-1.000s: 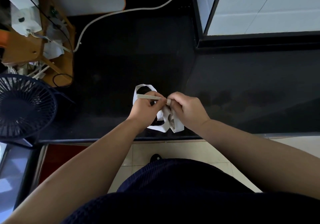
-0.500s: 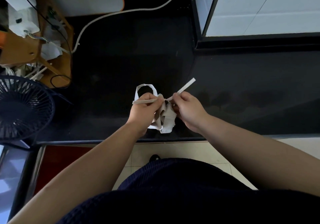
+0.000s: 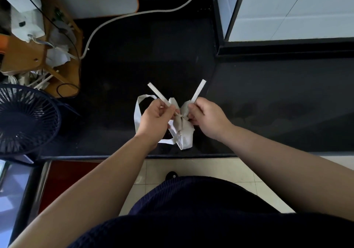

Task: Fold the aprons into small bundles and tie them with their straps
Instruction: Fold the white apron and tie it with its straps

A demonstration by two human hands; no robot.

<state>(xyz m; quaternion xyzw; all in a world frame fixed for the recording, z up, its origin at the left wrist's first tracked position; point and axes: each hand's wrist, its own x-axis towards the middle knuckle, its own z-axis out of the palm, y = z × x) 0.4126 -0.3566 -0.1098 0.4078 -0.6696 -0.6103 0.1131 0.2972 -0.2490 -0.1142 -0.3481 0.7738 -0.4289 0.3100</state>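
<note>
Pinching one flat white strap end btwn thumb & curled fingers, the left hand sits just left of a small folded off-white cloth apron bundle. The bundle lies on the black stone countertop, close to its near edge & approx mid-scene. The right hand, just right of the bundle, grips the other white strap end the same way, fingers curled round it. Both ends stick out toward the far side, spreading in a V, & the straps meet in a crossing at the bundle's far part, btwn the two hands. A white strap loop curves out left of the bundle, past the left wrist. At far left stand a dark blue round fan w/ wire grille & a cluttered wooden rack. A white cable runs over the far counter. On the near side are beige floor tiles.
</note>
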